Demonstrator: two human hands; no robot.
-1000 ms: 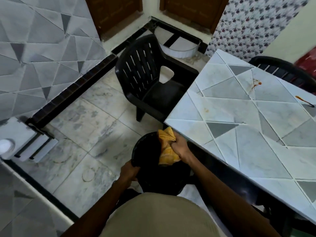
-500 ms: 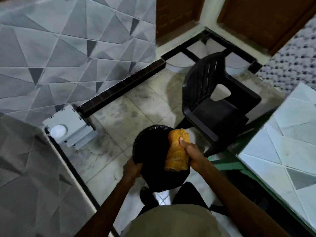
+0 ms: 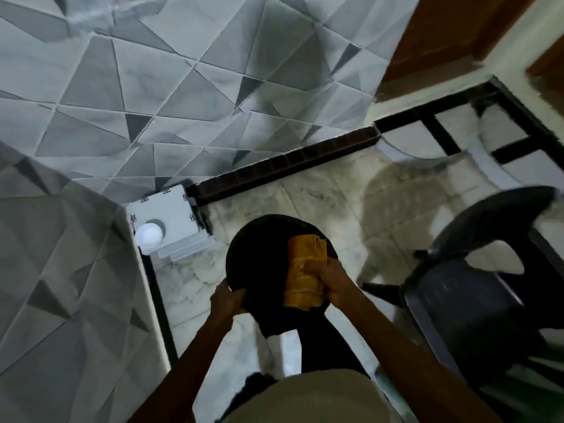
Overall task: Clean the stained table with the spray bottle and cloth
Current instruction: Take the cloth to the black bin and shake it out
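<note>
Orange cloth (image 3: pixel 305 270): soft, light, limp fabric, bunched into a long roll; little risk of slipping, but likely to sag or unroll if held by one end only.
Where to hold: mid-length, fingers wrapped round the whole bunch, loose ends kept tucked in.
Right grip (image 3: pixel 332 280): clamped round the orange cloth's middle; one end sticking out beyond the knuckles, the other hanging on the near side, toward the body.
Left grip (image 3: pixel 227 297): curled over the rim of the black bin, roughly level with the right grip and well to its left.
Black bin (image 3: pixel 259 261): round, dark, directly under both grips; rim stiff by the look of it; weight hard to judge, contents not visible.
Cloth's place: over the bin's mouth, on the right grip's side; touching the rim or not, impossible to tell.
Counter: out of view, so stains not checkable.
Spray bottle: out of view.
Black chair (image 3: pixel 476 288): right of the right grip, apart from it.
White box (image 3: pixel 171 227): round white knob on top; beyond and left of the left grip, at the foot of the tiled wall.
Count: one cloth, one bin, two grips, one chair, one white box; no spray bottle, no counter in sight.
</note>
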